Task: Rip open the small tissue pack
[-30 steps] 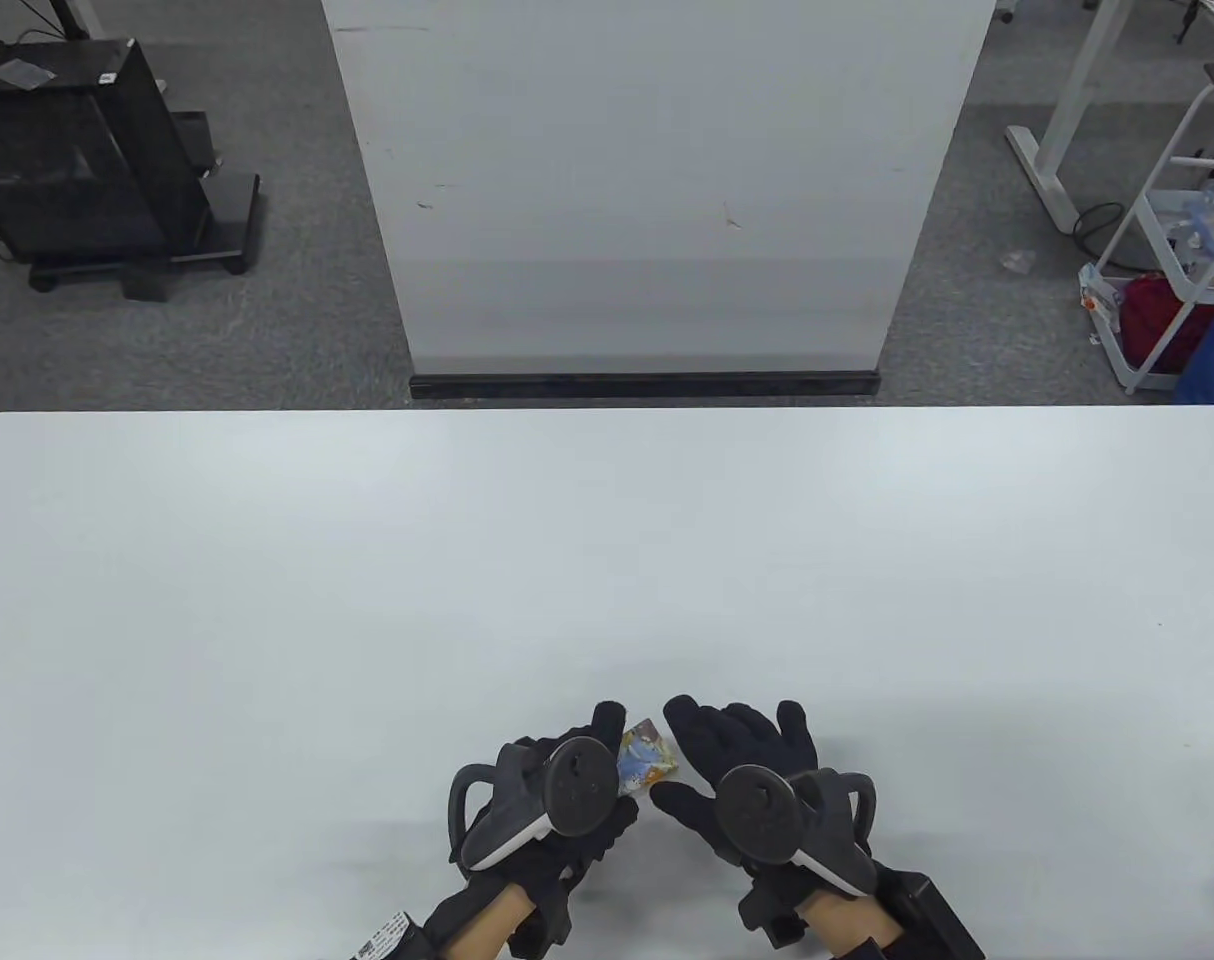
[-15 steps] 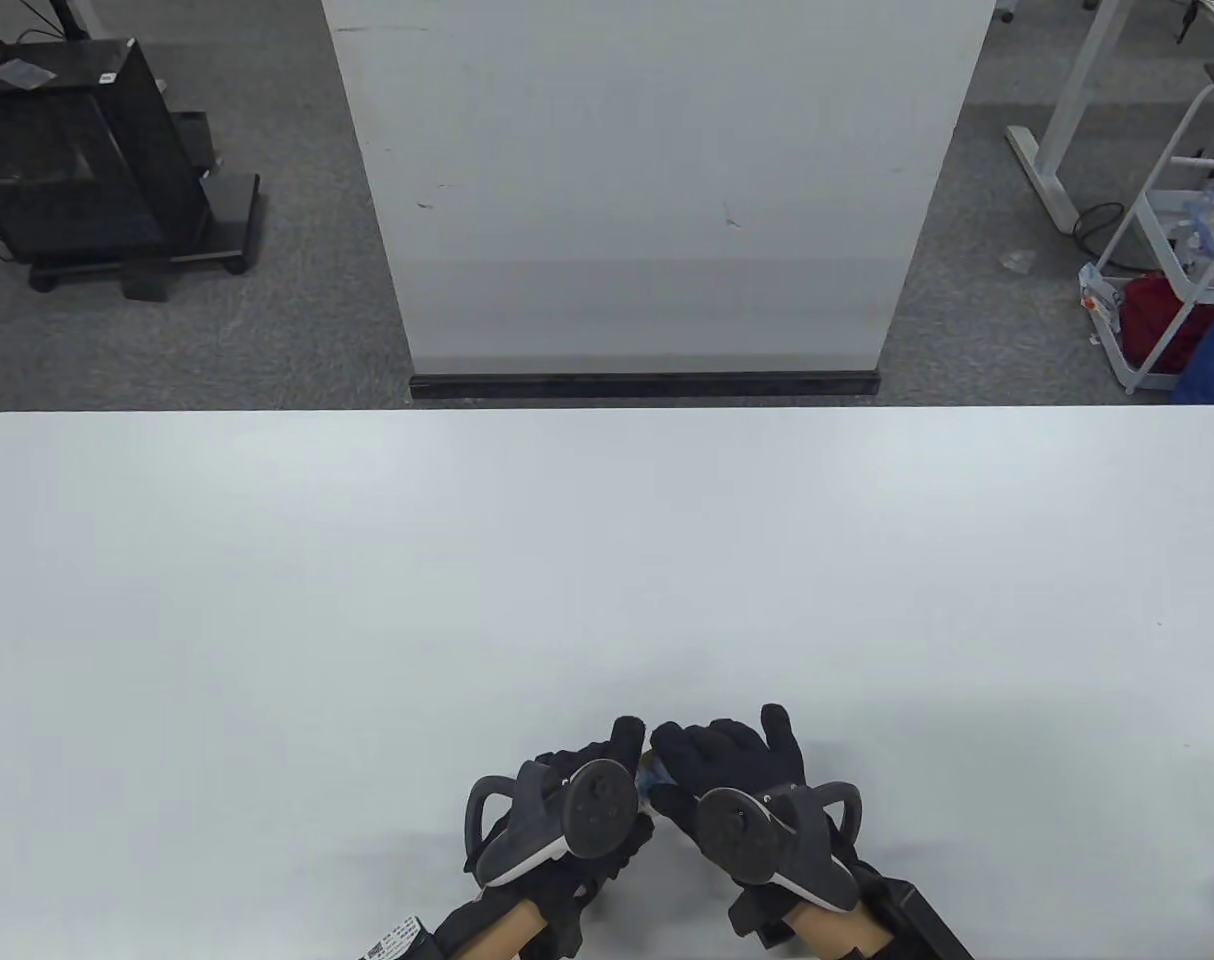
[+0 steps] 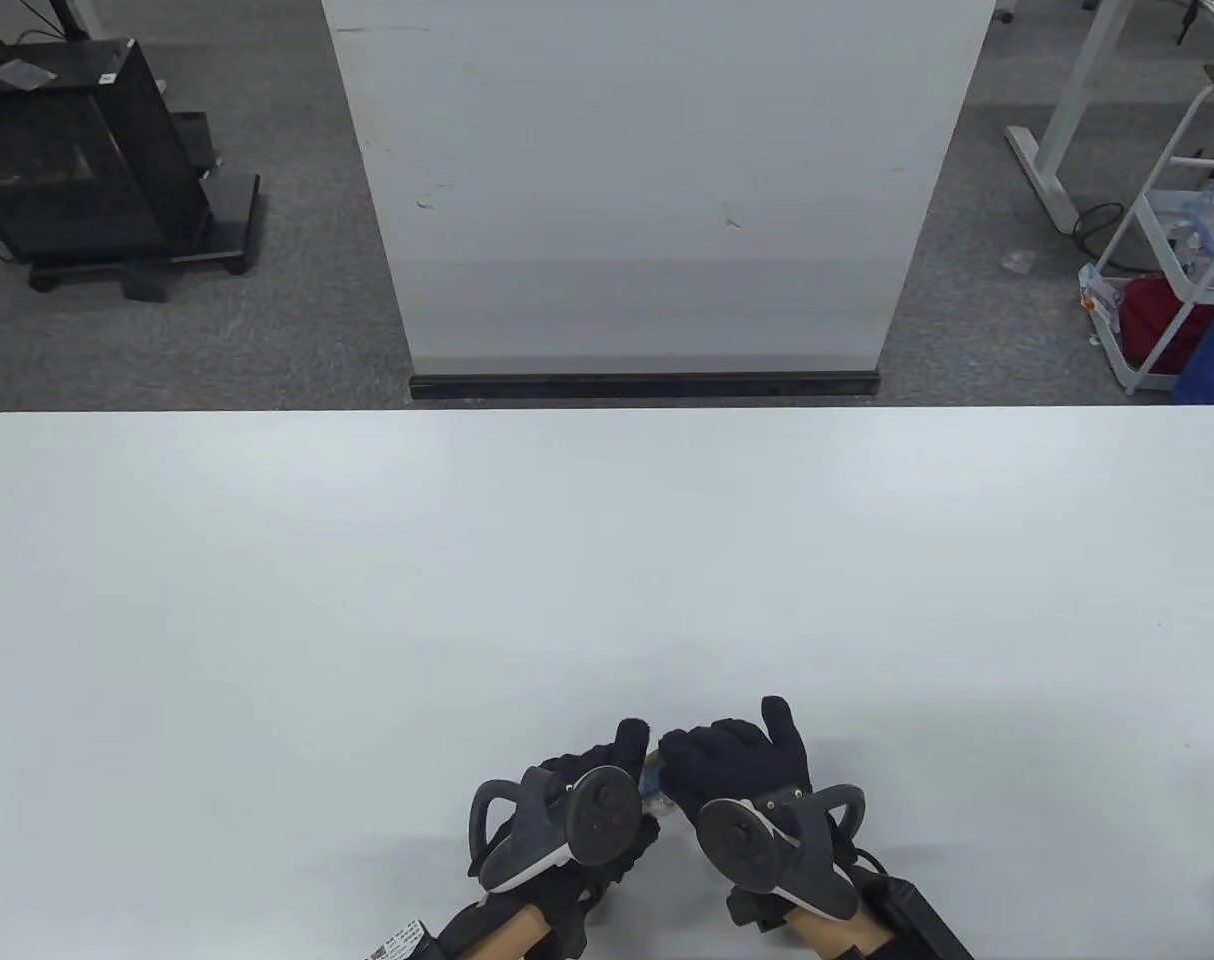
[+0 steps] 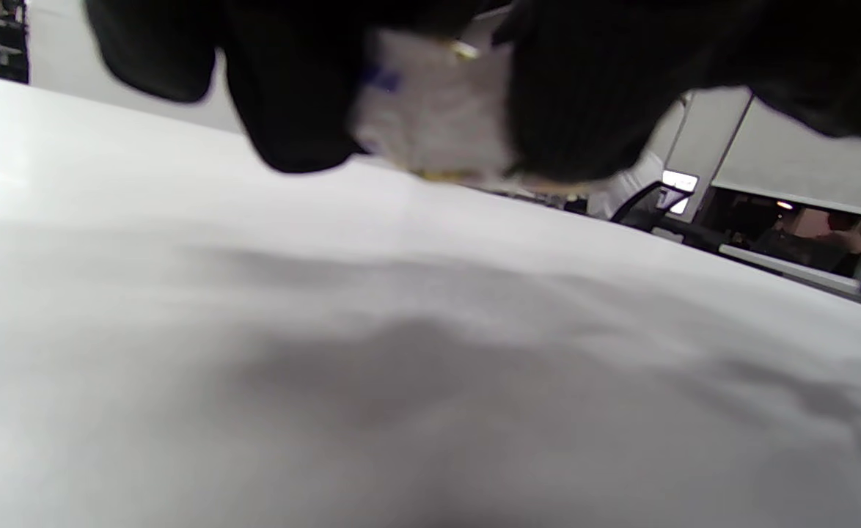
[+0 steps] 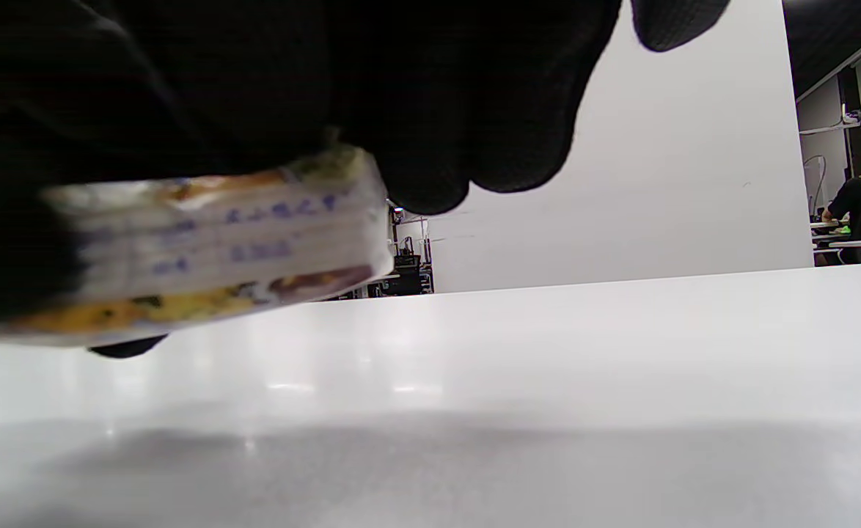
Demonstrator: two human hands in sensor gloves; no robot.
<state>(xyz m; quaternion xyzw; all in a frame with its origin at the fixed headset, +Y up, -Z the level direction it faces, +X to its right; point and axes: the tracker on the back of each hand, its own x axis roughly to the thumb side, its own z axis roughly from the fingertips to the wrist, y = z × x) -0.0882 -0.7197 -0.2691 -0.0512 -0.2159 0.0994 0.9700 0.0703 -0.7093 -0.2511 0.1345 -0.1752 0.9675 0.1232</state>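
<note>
Plastic tissue pack (image 5: 210,242) | gripped between left hand (image 3: 587,800) and right hand (image 3: 737,770) fingers | above table (image 3: 367,600)

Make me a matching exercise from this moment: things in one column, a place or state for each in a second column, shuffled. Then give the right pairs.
Things:
1. tissue pack
2. left hand
3. right hand
4. table

Places or states:
A. white, with a shadow under the hands
B. held above the table between both hands
C. on the pack's right side
D. on the pack's left side

Pairs: 1-B, 2-D, 3-C, 4-A
</note>
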